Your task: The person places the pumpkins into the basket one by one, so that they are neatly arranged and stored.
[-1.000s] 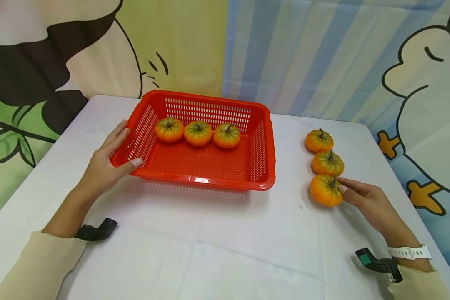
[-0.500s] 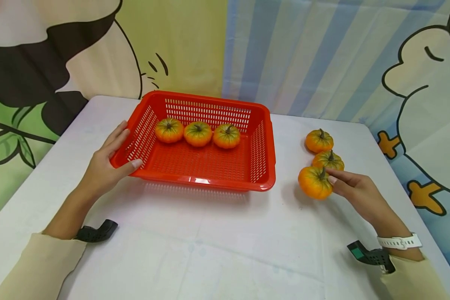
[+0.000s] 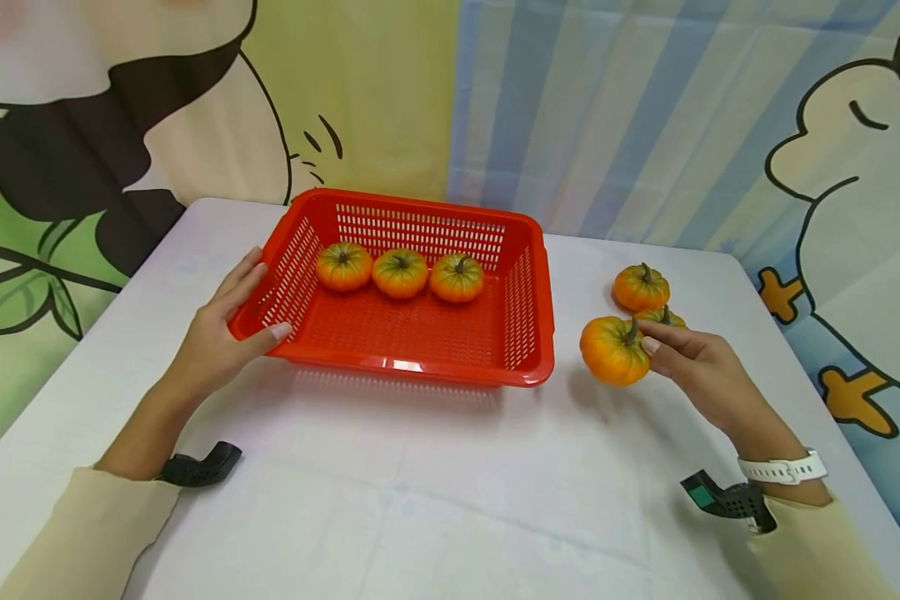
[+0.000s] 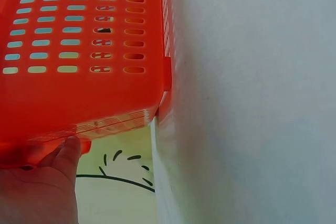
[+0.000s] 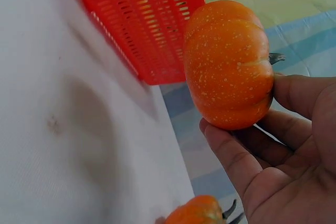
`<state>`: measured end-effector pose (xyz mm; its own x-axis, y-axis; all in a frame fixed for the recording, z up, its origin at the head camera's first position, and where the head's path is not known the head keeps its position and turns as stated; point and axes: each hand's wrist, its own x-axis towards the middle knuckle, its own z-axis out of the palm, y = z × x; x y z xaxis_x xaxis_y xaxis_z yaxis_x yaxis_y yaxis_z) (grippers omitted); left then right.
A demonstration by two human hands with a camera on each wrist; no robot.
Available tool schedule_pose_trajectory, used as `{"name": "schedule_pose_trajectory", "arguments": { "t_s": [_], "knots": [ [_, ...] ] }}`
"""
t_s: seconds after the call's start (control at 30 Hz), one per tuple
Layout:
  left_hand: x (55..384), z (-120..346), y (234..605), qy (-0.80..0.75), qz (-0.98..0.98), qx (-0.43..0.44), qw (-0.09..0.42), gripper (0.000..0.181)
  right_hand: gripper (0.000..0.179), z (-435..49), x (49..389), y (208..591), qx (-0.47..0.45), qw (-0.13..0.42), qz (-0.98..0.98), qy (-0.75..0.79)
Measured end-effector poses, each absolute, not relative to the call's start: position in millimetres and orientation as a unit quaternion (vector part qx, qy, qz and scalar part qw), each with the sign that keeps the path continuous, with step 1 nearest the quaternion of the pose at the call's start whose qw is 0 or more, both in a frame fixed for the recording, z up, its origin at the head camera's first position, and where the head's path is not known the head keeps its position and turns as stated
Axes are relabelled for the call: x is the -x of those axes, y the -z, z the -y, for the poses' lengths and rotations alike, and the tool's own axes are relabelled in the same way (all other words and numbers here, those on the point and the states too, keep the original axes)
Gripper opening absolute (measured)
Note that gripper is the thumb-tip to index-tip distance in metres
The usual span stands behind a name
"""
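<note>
Fingers and thumb of the right hand (image 3: 696,367) pinch one squat, ribbed orange-and-green pumpkin (image 3: 612,353) at its stem side, above the white cloth-covered tabletop (image 3: 450,500). It hangs between three and four o'clock of the red slotted plastic basket (image 3: 405,367), near but apart. At the basket's eight-to-nine o'clock corner, the left hand (image 3: 217,333) holds the rim between thumb and fingers. Three similar pumpkins (image 3: 401,275) sit inside, rowed toward twelve o'clock; two others (image 3: 641,288) lie outside, near three o'clock, one partly hidden.
</note>
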<state>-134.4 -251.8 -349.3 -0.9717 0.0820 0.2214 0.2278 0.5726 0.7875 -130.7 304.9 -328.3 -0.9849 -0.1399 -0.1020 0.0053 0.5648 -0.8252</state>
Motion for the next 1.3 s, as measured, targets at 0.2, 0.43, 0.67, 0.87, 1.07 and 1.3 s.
{"name": "schedule_pose_trajectory", "arguments": {
  "t_s": [0.2, 0.43, 0.67, 0.87, 1.07, 1.3],
  "knots": [
    [133, 253, 349, 0.461, 0.879, 0.092, 0.083, 0.084, 0.050, -287, 135, 322, 0.076, 0.064, -0.841, 0.532],
    [135, 254, 349, 0.458, 0.881, 0.089, 0.082, 0.084, 0.049, -270, 139, 316, 0.089, 0.078, -0.790, 0.602],
    [136, 253, 351, 0.460, 0.879, 0.093, 0.083, 0.084, 0.051, -260, 141, 307, 0.083, 0.078, -0.795, 0.596],
    [137, 253, 352, 0.466, 0.876, 0.091, 0.079, 0.084, 0.049, -251, 144, 298, 0.095, 0.066, -0.794, 0.597],
    [138, 253, 351, 0.462, 0.880, 0.086, 0.074, 0.085, 0.045, -237, 150, 290, 0.146, 0.063, -0.772, 0.615],
    [137, 252, 350, 0.444, 0.889, 0.084, 0.075, 0.084, 0.041, -212, 162, 280, 0.191, 0.056, -0.775, 0.600]
  ]
}}
